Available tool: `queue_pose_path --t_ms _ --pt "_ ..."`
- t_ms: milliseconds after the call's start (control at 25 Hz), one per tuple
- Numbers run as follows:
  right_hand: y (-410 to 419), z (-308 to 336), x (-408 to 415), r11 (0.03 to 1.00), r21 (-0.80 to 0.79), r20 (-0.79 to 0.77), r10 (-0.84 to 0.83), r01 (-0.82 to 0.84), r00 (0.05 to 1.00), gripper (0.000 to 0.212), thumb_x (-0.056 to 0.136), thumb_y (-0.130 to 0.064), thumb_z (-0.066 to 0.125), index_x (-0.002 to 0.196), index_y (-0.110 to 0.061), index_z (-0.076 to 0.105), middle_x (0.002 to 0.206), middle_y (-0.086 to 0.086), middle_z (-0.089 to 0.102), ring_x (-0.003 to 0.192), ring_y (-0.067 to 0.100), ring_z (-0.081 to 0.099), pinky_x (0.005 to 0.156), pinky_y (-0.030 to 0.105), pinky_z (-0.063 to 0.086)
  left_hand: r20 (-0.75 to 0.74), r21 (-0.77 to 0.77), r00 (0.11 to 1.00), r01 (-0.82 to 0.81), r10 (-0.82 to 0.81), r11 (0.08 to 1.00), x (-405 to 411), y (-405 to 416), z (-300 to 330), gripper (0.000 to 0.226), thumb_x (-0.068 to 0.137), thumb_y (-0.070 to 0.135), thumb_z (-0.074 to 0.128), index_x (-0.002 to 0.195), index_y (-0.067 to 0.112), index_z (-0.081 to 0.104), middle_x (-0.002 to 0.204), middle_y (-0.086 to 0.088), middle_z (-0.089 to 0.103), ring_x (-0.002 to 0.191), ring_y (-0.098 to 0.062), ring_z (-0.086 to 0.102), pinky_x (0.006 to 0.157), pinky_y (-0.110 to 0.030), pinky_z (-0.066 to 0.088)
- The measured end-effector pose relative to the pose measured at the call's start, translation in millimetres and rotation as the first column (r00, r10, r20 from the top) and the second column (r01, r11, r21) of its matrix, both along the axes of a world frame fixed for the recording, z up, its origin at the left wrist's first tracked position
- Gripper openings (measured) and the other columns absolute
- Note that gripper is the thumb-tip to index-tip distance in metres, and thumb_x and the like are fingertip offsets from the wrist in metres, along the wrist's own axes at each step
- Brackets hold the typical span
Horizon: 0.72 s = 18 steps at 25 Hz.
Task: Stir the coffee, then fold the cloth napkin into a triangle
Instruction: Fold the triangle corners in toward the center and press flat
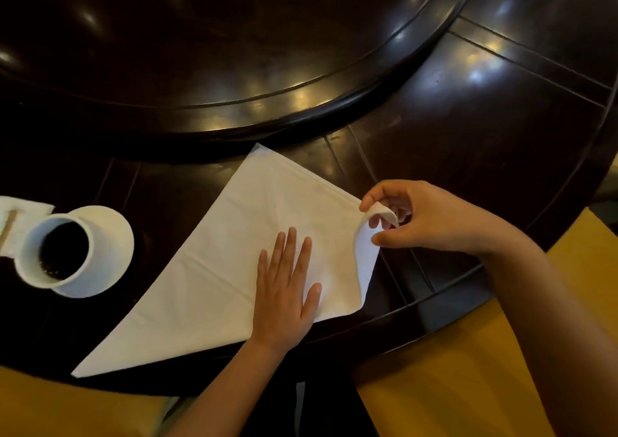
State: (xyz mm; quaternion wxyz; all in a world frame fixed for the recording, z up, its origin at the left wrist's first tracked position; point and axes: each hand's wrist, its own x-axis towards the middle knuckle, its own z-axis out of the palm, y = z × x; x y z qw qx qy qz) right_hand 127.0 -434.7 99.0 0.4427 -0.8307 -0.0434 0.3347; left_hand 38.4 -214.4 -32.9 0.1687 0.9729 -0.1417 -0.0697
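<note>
Coffee cup (57, 249) sits at the table's (468, 129) left edge. Fold step in hand: napkin (227, 252) triangular near the front edge, left hand (284, 289) flat, fingers spread; right hand (431, 219) pinches its right corner. Next probably: carry corner over, crease.

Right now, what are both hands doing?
Left hand: open, pressing flat on the white cloth napkin.
Right hand: closed, pinching the napkin's lifted right corner.

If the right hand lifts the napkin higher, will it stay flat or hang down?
Probably hang: the napkin corner already curls limply in the right hand. It looks thin and light. The flat left hand likely stops it sliding on the glossy table.
</note>
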Motion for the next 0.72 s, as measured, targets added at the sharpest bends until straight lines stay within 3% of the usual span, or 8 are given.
queue_pose_path --t_ms 120,200,280,360,520,600,720 --pt "24.7 -14.0 24.7 0.982 -0.177 0.179 0.093 -0.061 0.979 0.019 0.077 -0.012 0.067 0.088 -0.027 0.062 0.083 -0.008 0.062 0.076 0.011 0.060 0.065 0.024 0.049 0.018 -0.138 0.999 -0.043 0.046 0.989 -2.4 2.3 -0.1 0.061 0.097 0.053 0.008 0.148 0.020 0.007 0.151 -0.012 0.016 0.138 -0.035 0.024 0.104 -0.062 0.019" --pt "44.2 -23.8 41.2 0.981 -0.188 0.258 0.087 -0.038 0.962 0.002 0.079 -0.019 0.067 0.081 -0.020 0.065 0.079 -0.004 0.060 0.071 0.009 0.057 0.061 0.024 0.046 0.036 -0.186 0.997 -0.065 0.073 0.980 -3.7 4.1 -2.6 0.060 0.097 0.052 0.009 0.149 0.023 0.003 0.154 -0.011 0.012 0.141 -0.033 0.017 0.109 -0.059 0.016" --pt "62.5 -36.4 58.5 0.985 -0.164 0.247 0.086 -0.046 0.965 0.004 0.081 -0.024 0.068 0.080 -0.020 0.067 0.076 -0.009 0.057 0.068 0.003 0.055 0.057 0.014 0.044 0.052 -0.214 0.994 -0.081 0.094 0.973 -4.5 5.7 -6.1 0.060 0.096 0.051 0.011 0.149 0.025 0.000 0.156 -0.006 0.004 0.143 -0.025 0.008 0.115 -0.051 0.009" --pt "78.5 -52.0 76.3 0.988 -0.151 0.210 0.056 -0.024 0.976 0.014 0.085 -0.022 0.065 0.095 -0.015 0.069 0.085 -0.007 0.062 0.077 0.006 0.060 0.062 0.013 0.045 0.050 -0.223 0.994 -0.087 0.100 0.971 -4.7 6.4 -8.1 0.060 0.096 0.050 0.012 0.149 0.025 0.001 0.157 -0.002 0.000 0.144 -0.022 0.003 0.116 -0.046 0.004" --pt "103.3 -78.5 99.5 0.980 -0.177 0.252 -0.042 0.089 0.967 0.017 0.086 -0.018 0.063 0.101 -0.009 0.066 0.097 0.008 0.066 0.089 0.018 0.061 0.082 0.031 0.052 0.050 -0.072 0.997 -0.061 0.065 0.995 -3.3 5.9 -10.0 0.062 0.095 0.051 0.012 0.150 0.021 0.007 0.156 -0.006 0.010 0.143 -0.026 0.011 0.108 -0.059 0.011" --pt "110.8 -88.9 104.6 0.972 -0.197 0.261 -0.072 0.127 0.963 0.016 0.087 -0.019 0.062 0.098 -0.008 0.067 0.095 0.010 0.067 0.089 0.022 0.061 0.090 0.041 0.051 0.052 -0.014 0.998 -0.044 0.045 0.999 -2.4 5.5 -10.4 0.063 0.095 0.050 0.017 0.149 0.019 0.013 0.155 -0.005 0.013 0.143 -0.025 0.013 0.107 -0.059 0.011" --pt "117.7 -100.4 106.0 0.963 -0.207 0.274 -0.110 0.170 0.956 0.016 0.089 -0.023 0.059 0.093 -0.010 0.068 0.090 0.011 0.068 0.087 0.024 0.061 0.093 0.048 0.047 0.030 0.035 0.999 -0.031 0.030 0.999 -1.9 4.1 -10.2 0.062 0.095 0.049 0.016 0.147 0.016 0.018 0.154 -0.006 0.017 0.141 -0.024 0.016 0.108 -0.057 0.013"
